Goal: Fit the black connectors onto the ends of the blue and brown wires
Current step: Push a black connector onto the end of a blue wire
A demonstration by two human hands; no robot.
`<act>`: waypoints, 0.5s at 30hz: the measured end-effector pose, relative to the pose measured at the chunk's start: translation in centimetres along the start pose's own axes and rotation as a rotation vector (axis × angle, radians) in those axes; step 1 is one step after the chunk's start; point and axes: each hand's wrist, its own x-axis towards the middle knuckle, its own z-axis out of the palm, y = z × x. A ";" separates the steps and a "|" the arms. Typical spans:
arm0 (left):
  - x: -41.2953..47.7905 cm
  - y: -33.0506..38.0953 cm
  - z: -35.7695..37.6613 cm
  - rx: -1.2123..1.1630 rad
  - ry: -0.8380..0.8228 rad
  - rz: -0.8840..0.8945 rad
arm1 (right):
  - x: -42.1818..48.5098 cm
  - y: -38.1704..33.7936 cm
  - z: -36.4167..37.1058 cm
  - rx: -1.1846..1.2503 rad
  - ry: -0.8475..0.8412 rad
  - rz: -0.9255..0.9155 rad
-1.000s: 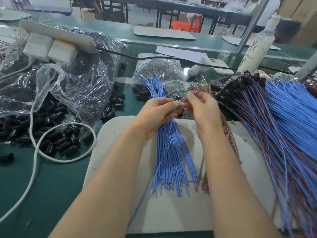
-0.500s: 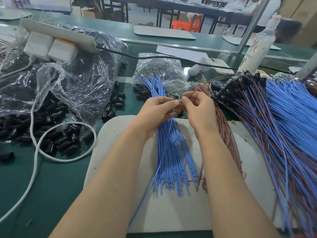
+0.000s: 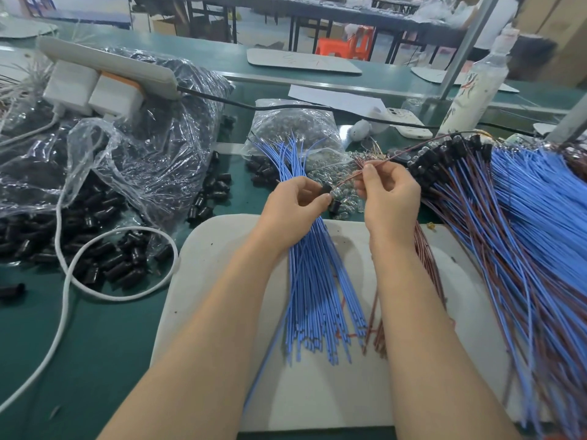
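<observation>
Black connector point(image 3: 327, 189) is pinched in left hand point(image 3: 295, 208), brown wire point(image 3: 347, 180) in right hand point(image 3: 392, 198), over pad's point(image 3: 216, 249) far edge. Blue wires point(image 3: 314, 281) partly hidden under left hand. Wire-connector joint cannot be made out.

Left hand point(image 3: 295, 208), right hand point(image 3: 391, 201), perhaps mid-pinch.

Right hand point(image 3: 390, 198) moved up-right, stretching brown wire point(image 3: 347, 179) from black connector point(image 3: 327, 188).

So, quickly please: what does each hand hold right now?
Left hand: pinches a black connector between thumb and fingers.
Right hand: pinches one brown wire.
</observation>
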 end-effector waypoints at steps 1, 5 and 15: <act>0.0 0.0 0.0 0.040 0.005 0.025 | 0.0 -0.1 -0.1 0.018 0.013 0.001; 0.0 -0.1 0.2 0.157 0.044 0.110 | -0.1 -0.4 -0.1 -0.010 -0.021 -0.021; 0.0 -0.4 0.3 0.218 0.083 0.216 | -0.2 -0.5 0.0 -0.055 -0.064 -0.037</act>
